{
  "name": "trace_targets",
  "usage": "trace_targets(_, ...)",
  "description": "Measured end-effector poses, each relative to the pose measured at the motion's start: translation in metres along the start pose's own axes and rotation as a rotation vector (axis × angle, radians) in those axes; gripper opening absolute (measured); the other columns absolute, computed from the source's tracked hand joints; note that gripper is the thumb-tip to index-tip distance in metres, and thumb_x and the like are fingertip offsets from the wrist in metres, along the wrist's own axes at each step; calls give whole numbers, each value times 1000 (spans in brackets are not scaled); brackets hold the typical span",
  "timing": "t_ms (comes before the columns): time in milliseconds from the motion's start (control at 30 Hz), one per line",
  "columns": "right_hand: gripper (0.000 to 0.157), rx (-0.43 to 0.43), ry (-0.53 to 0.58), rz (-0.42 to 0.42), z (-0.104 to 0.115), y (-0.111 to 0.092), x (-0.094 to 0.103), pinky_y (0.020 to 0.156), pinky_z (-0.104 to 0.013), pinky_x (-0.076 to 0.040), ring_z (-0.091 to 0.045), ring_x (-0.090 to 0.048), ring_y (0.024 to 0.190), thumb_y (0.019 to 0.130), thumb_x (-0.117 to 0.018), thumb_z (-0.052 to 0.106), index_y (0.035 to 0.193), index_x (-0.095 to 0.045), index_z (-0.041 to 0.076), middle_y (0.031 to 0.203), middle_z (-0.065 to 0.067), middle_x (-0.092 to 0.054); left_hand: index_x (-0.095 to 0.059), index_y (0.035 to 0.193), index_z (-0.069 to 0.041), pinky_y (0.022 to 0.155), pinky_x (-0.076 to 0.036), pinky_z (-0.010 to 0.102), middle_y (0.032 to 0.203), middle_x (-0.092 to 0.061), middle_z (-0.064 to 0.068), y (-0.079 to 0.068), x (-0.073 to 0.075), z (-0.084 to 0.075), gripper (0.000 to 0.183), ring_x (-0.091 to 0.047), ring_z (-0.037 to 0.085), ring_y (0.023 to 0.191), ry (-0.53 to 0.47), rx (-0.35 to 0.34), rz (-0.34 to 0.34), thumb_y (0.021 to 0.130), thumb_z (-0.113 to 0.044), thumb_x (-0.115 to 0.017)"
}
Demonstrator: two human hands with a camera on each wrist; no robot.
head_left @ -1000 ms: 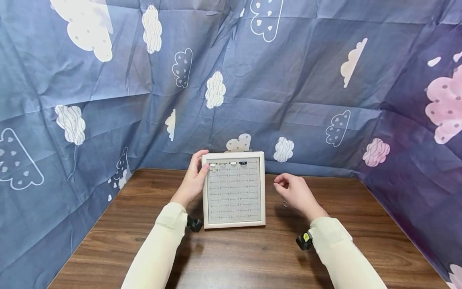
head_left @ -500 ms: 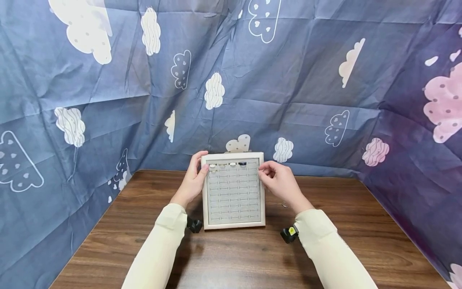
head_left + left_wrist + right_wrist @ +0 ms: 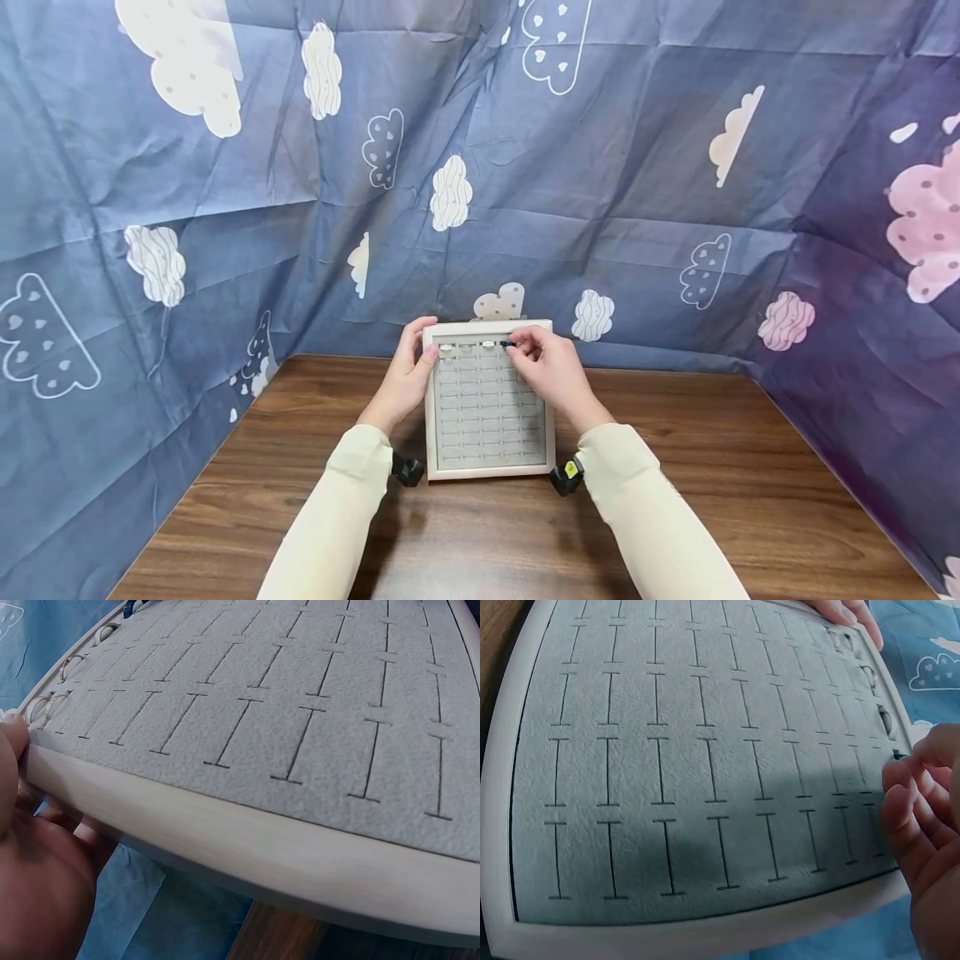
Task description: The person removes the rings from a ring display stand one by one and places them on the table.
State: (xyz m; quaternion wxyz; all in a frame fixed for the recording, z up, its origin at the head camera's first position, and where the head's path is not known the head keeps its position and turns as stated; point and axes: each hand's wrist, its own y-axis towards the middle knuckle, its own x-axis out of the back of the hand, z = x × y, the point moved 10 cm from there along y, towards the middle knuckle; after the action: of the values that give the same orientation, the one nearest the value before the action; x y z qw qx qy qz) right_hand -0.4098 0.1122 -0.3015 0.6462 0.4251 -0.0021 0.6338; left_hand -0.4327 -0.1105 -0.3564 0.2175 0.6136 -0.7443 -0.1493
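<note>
The dark ring [image 3: 506, 344] is up in the top row of the ring board [image 3: 491, 474], the last ring along, near the top right corner. The right hand [image 3: 553, 371] has its fingers bent in, and its fingertips pinch that dark ring. To the left of it, in the same row, I see 3 more rings: a white ring [image 3: 488, 344] next to it, then a thin ring [image 3: 467, 346], then a pale ring [image 3: 446, 347] near the left corner. 1 small ring [image 3: 447, 358] sits just under the pale ring, in row 2.

The gray pad [image 3: 491, 425] has lots of little slits [image 3: 661, 771], each shaped like a capital I. A pale frame [image 3: 551, 442] goes all around the pad. The left hand [image 3: 401, 383] grips the frame at its top left side, with the thumb in front and the other fingers round the back.

The board stands at the far part of a brown table [image 3: 487, 542]. Both arms wear cream sleeves [image 3: 330, 508], and there is a small black box [image 3: 407, 472] by each wrist; the right box has a yellow spot [image 3: 572, 469]. Behind it all hangs a blue cloth [image 3: 600, 125] with clouds [image 3: 451, 192] on it, some white and some pink
</note>
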Motion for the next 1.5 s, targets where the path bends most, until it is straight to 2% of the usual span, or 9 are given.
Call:
trace_targets(233, 14, -8, -48, -23, -2, 2, -2, 60, -22, -47, -10, -59, 61, 97, -73, 8, 110, -75, 4, 81, -5, -70, -33, 159, -9, 83, -58, 28, 140, -51, 23, 2, -1, 1, 45, -64, 23, 101, -5, -10, 10, 115, -7, -43)
trace_targets(433, 14, 12, -86, -14, 0, 4, -5, 62, -22, -47, -7, -59, 60, 95, -74, 7, 109, -74, 4, 79, -4, -70, -33, 160, -8, 83, -58, 27, 139, -51, 22, 1, 0, 1, 45, -64, 18, 100, -2, -11, 5, 116, -7, -44)
trace_targets(667, 14, 35, -141, -28, 3, 5, -6, 68, -25, -47, -10, -56, 66, 92, -74, 6, 106, -75, 4, 79, -3, -69, -35, 158, -9, 84, -58, 27, 140, -52, 24, 0, 1, 0, 44, -64, 20, 101, -2, -3, 2, 115, -8, -44)
trace_targets(1167, 11, 44, -190, -38, 8, 5, -6, 71, -30, -49, -14, -58, 69, 91, -72, 4, 102, -73, 4, 77, -4, -67, -36, 158, -9, 84, -57, 27, 138, -52, 24, 0, 0, -2, 43, -64, 22, 102, 14, -6, -3, 115, -7, -44)
trace_targets(1500, 10, 95, -220, -45, 8, 5, -7, 71, -32, -50, -15, -58, 69, 90, -71, 5, 100, -72, 4, 77, -4, -67, -36, 158, -11, 84, -58, 27, 138, -53, 22, 0, 0, 1, 44, -64, 14, 100, 20, -8, -7, 116, -7, -44)
